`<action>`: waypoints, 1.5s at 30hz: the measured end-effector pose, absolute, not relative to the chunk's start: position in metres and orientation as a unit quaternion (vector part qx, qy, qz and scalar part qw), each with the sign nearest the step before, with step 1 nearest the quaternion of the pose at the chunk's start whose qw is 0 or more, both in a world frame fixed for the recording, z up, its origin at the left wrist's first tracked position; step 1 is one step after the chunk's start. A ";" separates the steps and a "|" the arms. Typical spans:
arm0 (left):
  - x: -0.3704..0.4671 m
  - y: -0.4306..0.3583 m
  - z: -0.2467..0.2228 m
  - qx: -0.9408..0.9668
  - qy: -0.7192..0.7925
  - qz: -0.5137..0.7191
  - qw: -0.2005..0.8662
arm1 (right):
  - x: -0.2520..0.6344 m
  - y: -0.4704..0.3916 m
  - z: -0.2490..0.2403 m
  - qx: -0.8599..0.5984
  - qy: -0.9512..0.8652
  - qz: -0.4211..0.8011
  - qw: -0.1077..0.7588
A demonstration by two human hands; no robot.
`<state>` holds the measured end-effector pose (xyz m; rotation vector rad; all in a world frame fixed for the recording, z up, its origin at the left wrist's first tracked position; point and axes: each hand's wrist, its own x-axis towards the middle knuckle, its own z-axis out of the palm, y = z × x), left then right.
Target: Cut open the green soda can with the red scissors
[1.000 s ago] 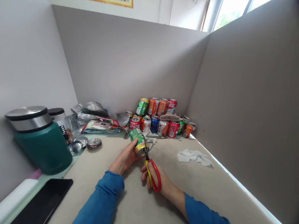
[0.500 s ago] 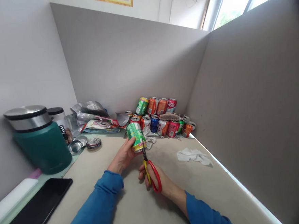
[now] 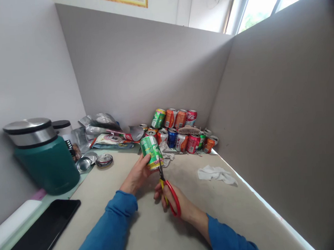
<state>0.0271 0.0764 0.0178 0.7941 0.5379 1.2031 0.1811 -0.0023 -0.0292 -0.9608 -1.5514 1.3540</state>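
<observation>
A green drink can [image 3: 150,149] with a yellow and pink lower band is held above the table in my left hand [image 3: 138,173], thumb across its near side. My right hand [image 3: 176,202] is closed around the scissors [image 3: 172,197], which have one red and one yellow handle loop. Their dark blades point up and lie against the can's right lower side. Whether a blade has gone into the metal, I cannot tell. Behind the can lies a crumpled white tissue [image 3: 167,159], partly hidden by it.
Several drink cans [image 3: 182,142] stand stacked at the back. To the left are foil and packets [image 3: 108,140], cut can ends [image 3: 104,160], a green vacuum flask [image 3: 48,163] and a black tablet-like slab [image 3: 40,233]. Another tissue [image 3: 217,175] lies right. Grey panels [image 3: 148,61] enclose the table.
The scissors' handles have shifted very slightly, the red loop a little lower. The can and my left hand stay nearly where they were.
</observation>
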 end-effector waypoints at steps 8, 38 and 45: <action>0.029 0.072 0.023 0.382 0.245 0.552 0.699 | 0.182 -0.002 -0.031 -0.381 -0.617 0.541 0.426; 0.026 0.074 0.018 0.383 0.219 0.556 0.705 | 0.173 -0.006 -0.033 -0.462 -0.588 0.495 0.443; 0.028 0.077 0.015 0.388 0.239 0.533 0.713 | 0.172 -0.010 -0.026 -0.473 -0.584 0.480 0.452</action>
